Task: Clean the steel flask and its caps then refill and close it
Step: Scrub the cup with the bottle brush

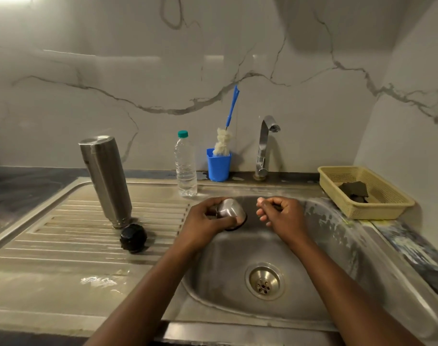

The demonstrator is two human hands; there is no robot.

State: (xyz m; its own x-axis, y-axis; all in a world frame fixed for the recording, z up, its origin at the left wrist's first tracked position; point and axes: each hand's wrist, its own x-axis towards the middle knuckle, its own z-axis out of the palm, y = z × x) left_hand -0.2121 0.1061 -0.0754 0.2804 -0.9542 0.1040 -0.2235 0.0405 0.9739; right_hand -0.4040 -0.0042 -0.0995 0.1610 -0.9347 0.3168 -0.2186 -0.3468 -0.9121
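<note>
Head view: left fingers [208,204] curl round steel cap [229,208], dome up; right fingers [264,216] curled, contents unclear; flask [105,178] stands inverted.

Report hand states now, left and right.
Left hand: closed, holding the steel cap.
Right hand: fingers curled; contents cannot be told.

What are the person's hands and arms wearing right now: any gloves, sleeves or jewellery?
The left hand and right hand are bare, with no gloves and no ring, watch or bracelet that I can make out. The left forearm and right forearm are also uncovered. No sleeve shows anywhere down to the frame's bottom edge.
</note>
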